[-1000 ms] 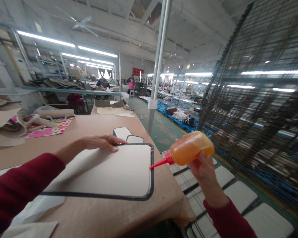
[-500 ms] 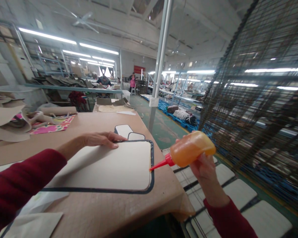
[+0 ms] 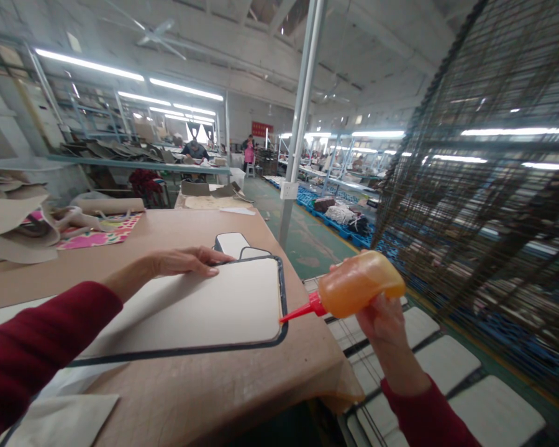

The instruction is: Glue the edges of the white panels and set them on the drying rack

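Observation:
A white panel with rounded corners and a dark edge band is in front of me on the table. My left hand grips its far edge, thumb on the white face and fingers at the rim. My right hand is wrapped round a squeeze bottle of amber liquid, held tilted down to the left. Its red nozzle has its tip at the panel's right edge, close to the near corner. Behind the panel lie smaller dark-rimmed white pieces.
The brown-covered table ends at my right. Beyond that edge are several white panels on a rack, with a tall wire mesh behind. Fabric pieces are heaped at left. A metal post rises past the table.
The panel has turned slightly, its right end shifting away from me and a little left. Along the right edge, the nozzle tip is now closer to the near corner. Both grips are unchanged.

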Available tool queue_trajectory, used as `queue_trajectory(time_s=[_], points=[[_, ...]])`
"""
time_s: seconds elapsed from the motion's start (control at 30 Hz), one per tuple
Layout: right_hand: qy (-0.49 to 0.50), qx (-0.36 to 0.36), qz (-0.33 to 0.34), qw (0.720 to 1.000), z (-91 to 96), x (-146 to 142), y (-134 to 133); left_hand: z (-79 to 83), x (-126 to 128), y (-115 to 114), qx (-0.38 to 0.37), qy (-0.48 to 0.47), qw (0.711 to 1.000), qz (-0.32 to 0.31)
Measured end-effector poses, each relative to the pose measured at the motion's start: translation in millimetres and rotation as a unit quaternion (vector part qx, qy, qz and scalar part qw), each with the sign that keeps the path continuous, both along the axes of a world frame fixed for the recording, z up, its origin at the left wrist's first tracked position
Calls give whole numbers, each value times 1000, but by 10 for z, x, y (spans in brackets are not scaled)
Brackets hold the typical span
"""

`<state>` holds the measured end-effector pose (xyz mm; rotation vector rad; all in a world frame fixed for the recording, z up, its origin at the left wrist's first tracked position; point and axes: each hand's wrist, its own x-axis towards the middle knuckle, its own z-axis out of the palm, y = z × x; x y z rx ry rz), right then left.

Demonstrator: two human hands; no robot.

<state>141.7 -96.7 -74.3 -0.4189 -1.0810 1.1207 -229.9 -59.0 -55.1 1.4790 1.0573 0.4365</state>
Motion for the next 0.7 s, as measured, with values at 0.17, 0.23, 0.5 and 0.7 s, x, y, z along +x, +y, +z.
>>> queue_trajectory(time_s=[0.17, 0.23, 0.5, 0.7], points=[[16, 14, -19, 1000, -65, 18, -9, -70, -27, -12, -3, -10, 1000, 24], [22, 15, -43, 999, -105, 23, -7, -87, -24, -29, -3, -14, 1000, 28], [40, 42, -125, 991, -237, 28, -25, -244, -60, -18, 11, -19, 998, 58], [57, 48, -162, 984, -298, 3, -34, -353, -41, -10, -6, -44, 995, 89]])
